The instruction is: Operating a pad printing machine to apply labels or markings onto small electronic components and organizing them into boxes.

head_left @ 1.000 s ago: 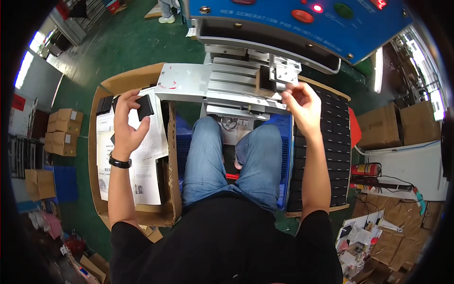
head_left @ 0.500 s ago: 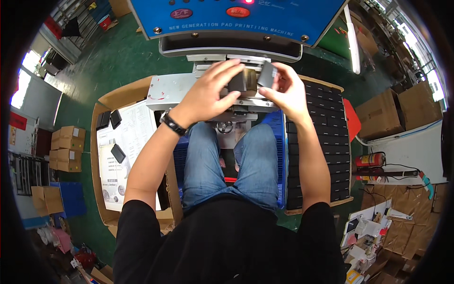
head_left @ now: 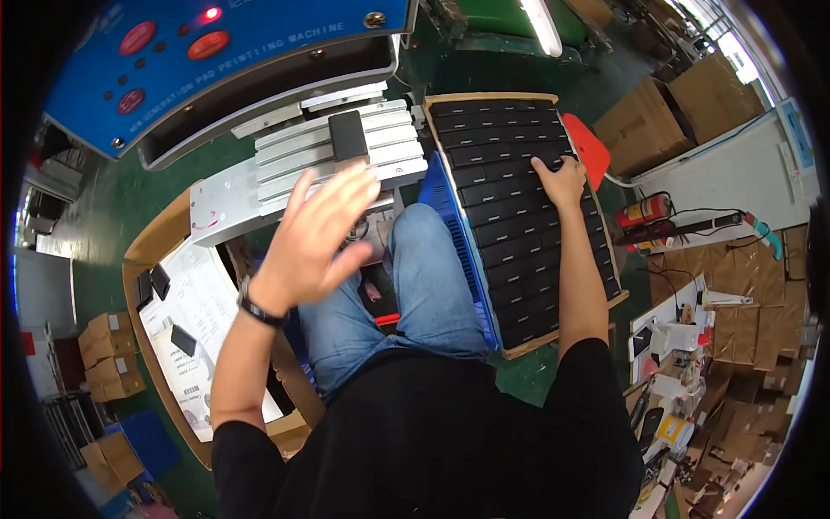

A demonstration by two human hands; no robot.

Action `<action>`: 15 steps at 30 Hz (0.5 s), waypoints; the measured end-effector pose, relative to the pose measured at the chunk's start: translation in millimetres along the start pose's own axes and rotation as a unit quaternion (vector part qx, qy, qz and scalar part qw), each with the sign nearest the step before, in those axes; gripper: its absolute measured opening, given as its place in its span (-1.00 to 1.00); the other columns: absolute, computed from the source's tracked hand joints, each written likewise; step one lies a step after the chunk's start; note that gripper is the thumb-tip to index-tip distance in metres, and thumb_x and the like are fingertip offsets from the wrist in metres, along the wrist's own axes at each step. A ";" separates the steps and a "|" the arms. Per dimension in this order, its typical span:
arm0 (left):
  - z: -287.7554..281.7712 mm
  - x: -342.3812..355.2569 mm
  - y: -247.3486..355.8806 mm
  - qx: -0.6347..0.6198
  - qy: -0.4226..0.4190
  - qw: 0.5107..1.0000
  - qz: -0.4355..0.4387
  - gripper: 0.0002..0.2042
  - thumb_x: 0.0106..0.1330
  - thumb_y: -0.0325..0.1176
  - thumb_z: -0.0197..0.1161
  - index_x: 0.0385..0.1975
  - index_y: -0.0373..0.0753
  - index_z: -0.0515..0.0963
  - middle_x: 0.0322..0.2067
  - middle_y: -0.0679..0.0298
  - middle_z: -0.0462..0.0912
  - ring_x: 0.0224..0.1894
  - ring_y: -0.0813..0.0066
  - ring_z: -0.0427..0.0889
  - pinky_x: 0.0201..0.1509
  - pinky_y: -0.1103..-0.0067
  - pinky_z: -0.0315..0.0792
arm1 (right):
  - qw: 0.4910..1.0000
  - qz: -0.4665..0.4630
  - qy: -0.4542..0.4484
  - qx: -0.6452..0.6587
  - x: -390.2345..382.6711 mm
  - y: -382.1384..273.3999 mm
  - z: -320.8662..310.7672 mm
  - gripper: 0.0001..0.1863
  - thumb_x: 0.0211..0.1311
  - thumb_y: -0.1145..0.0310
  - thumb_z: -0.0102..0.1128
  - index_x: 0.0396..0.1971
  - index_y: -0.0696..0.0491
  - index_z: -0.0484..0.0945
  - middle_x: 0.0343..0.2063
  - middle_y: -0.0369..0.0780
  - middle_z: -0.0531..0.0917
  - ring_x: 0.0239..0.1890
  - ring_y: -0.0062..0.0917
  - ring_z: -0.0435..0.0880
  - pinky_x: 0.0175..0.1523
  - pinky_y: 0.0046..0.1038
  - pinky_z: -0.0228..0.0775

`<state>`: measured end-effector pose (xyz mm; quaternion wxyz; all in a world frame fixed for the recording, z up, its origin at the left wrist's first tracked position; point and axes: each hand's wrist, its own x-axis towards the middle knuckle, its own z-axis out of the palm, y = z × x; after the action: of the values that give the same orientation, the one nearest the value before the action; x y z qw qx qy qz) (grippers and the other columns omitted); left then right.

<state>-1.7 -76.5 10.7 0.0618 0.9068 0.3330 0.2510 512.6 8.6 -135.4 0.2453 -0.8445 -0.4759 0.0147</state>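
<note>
A black rectangular block [head_left: 348, 136] rests on the slotted metal bed [head_left: 399, 130] of the pad printing machine [head_left: 251, 69]. Just below that block, my left hand [head_left: 322, 238] hovers with fingers stretched out, slightly blurred and holding nothing. Over at the right, my right hand [head_left: 564, 183] reaches into a cardboard tray [head_left: 497, 351] packed with rows of black blocks [head_left: 519, 227], each with a small light marking. Its thumb and fingers straddle one black block near the tray's right side; the fingertips are partly lost against the dark blocks.
Left of my legs is an open cardboard box [head_left: 143, 251] with printed sheets [head_left: 201, 294] and several loose black blocks [head_left: 183, 340]. A blue crate [head_left: 448, 227] sits under the tray. Past the tray's right edge are a red panel [head_left: 585, 149] and a fire extinguisher [head_left: 644, 210].
My right hand has carried a block from the machine to the tray. My left hand has come off the other block, leaving it on the bed. The view has turned right.
</note>
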 end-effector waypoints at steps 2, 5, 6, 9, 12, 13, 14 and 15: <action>-8.2 -30.3 17.6 -0.021 0.065 0.998 0.000 -0.42 0.51 -0.08 0.30 0.47 -0.19 0.52 0.49 0.09 0.53 0.53 0.09 0.49 0.69 0.04 0.15 | 0.998 -0.002 -0.003 -0.065 -1.2 -5.3 7.1 -0.09 0.30 -0.33 0.40 0.22 0.30 0.62 0.19 0.12 0.60 0.29 -0.05 0.56 0.42 -0.10 0.41; -8.4 -91.1 7.1 -0.007 0.153 0.981 -0.116 -0.46 0.41 -0.27 0.39 0.41 -0.17 0.57 0.44 0.04 0.55 0.47 0.02 0.52 0.63 0.13 0.29 | 0.993 -0.006 -0.001 -0.119 -3.2 -34.1 20.7 -0.09 0.34 -0.35 0.30 0.22 0.30 0.64 0.27 0.14 0.55 0.39 0.03 0.46 0.52 -0.03 0.27; -11.4 -118.0 -0.1 -0.009 0.165 0.970 -0.176 -0.45 0.40 -0.31 0.40 0.41 -0.17 0.57 0.47 0.03 0.52 0.50 0.01 0.50 0.63 0.15 0.29 | 0.991 -0.008 -0.005 -0.137 -5.0 -37.3 23.3 -0.09 0.35 -0.36 0.27 0.22 0.30 0.65 0.30 0.15 0.54 0.42 0.05 0.43 0.55 0.00 0.22; -37.8 -215.4 -27.4 0.147 0.127 0.922 -0.334 -0.41 0.39 -0.40 0.37 0.47 -0.18 0.53 0.59 0.03 0.34 0.61 -0.03 0.32 0.69 0.14 0.22 | 0.995 -0.034 0.033 -0.089 3.1 -26.9 36.8 -0.14 0.38 -0.31 0.25 0.21 0.29 0.66 0.34 0.15 0.52 0.45 0.07 0.39 0.56 0.02 0.19; -53.4 -319.1 -42.4 0.166 0.097 0.868 -0.458 -0.36 0.40 -0.45 0.33 0.54 -0.17 0.47 0.61 0.00 0.30 0.64 -0.06 0.27 0.73 0.15 0.17 | 0.995 -0.057 0.068 -0.046 8.4 -8.8 49.3 -0.19 0.40 -0.26 0.23 0.20 0.28 0.67 0.38 0.15 0.50 0.48 0.08 0.36 0.58 0.04 0.15; -55.8 -340.4 -44.1 0.133 0.083 0.858 -0.489 -0.36 0.40 -0.45 0.33 0.53 -0.18 0.48 0.61 -0.01 0.30 0.65 -0.08 0.26 0.73 0.15 0.16 | 0.995 -0.064 0.057 -0.055 9.8 -3.4 51.1 -0.21 0.41 -0.23 0.22 0.20 0.27 0.67 0.39 0.14 0.49 0.48 0.08 0.35 0.58 0.04 0.14; -58.2 -359.5 -43.8 0.101 0.070 0.845 -0.520 -0.37 0.40 -0.46 0.33 0.53 -0.18 0.49 0.61 -0.02 0.29 0.65 -0.09 0.24 0.73 0.15 0.16 | 0.994 -0.072 0.045 -0.062 10.3 0.3 53.2 -0.22 0.42 -0.21 0.22 0.20 0.27 0.67 0.40 0.14 0.48 0.49 0.09 0.35 0.58 0.04 0.14; -59.3 -369.5 -42.9 0.067 0.058 0.831 -0.550 -0.37 0.39 -0.46 0.32 0.52 -0.18 0.50 0.61 -0.03 0.29 0.66 -0.11 0.23 0.73 0.16 0.15 | 0.994 -0.081 0.033 -0.070 12.4 3.8 54.1 -0.24 0.43 -0.19 0.21 0.21 0.27 0.67 0.42 0.13 0.48 0.49 0.09 0.35 0.59 0.04 0.14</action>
<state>-296.7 -281.3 -103.0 0.1091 0.5599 0.7955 0.2045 508.4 38.6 -182.0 0.2014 -0.8182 -0.5342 -0.0670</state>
